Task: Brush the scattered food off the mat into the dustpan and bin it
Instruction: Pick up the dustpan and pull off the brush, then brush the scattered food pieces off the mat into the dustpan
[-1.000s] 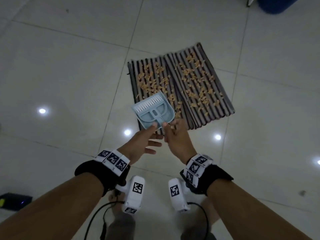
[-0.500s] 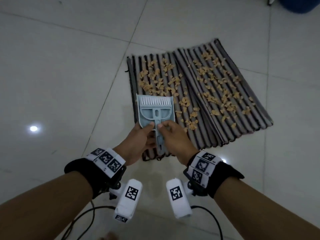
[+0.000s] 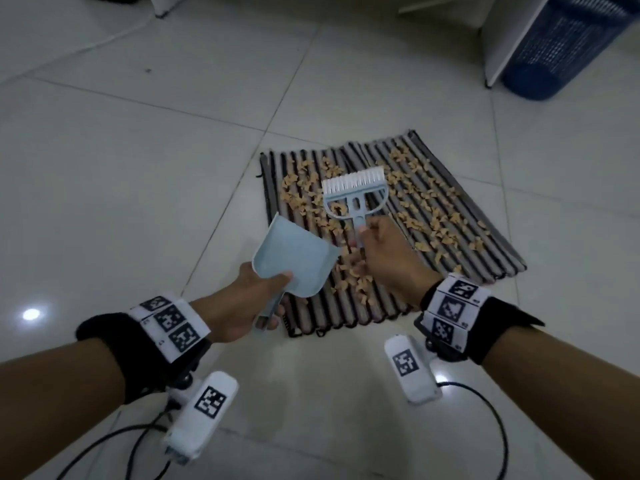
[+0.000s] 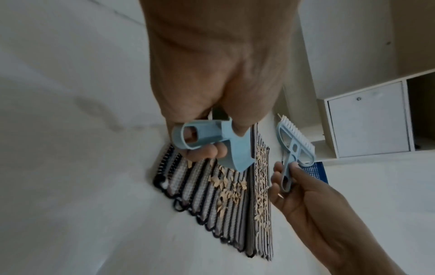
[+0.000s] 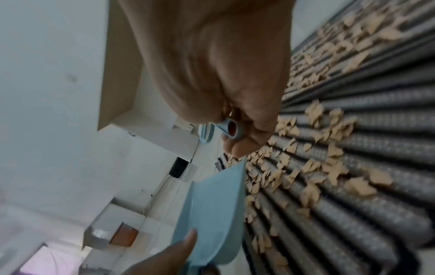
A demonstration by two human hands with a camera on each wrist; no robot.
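A striped grey-and-black mat (image 3: 485, 244) (image 4: 202, 210) (image 5: 376, 204) lies on the tiled floor, strewn with tan food flakes (image 3: 433, 216) (image 4: 233, 188) (image 5: 313, 173). My left hand (image 3: 242, 303) (image 4: 212, 104) grips the handle of a light blue dustpan (image 3: 294, 261) (image 4: 235, 148) (image 5: 212, 214), held tilted over the mat's near-left corner. My right hand (image 3: 384, 258) (image 4: 296, 188) (image 5: 235, 119) pinches the handle of a light blue brush (image 3: 355, 197) (image 4: 294, 143) with white bristles, held above the mat's middle.
A dark blue mesh bin (image 3: 568, 46) (image 4: 315, 169) stands at the far right beside a white cabinet (image 3: 509, 36) (image 4: 367, 119). Cables trail from the wrist cameras across the floor near me. A white cord runs along the far-left floor.
The brush and dustpan were nested together in both hands; now they are apart, the left hand with the dustpan at the left, the right hand with the brush lifted over the mat.
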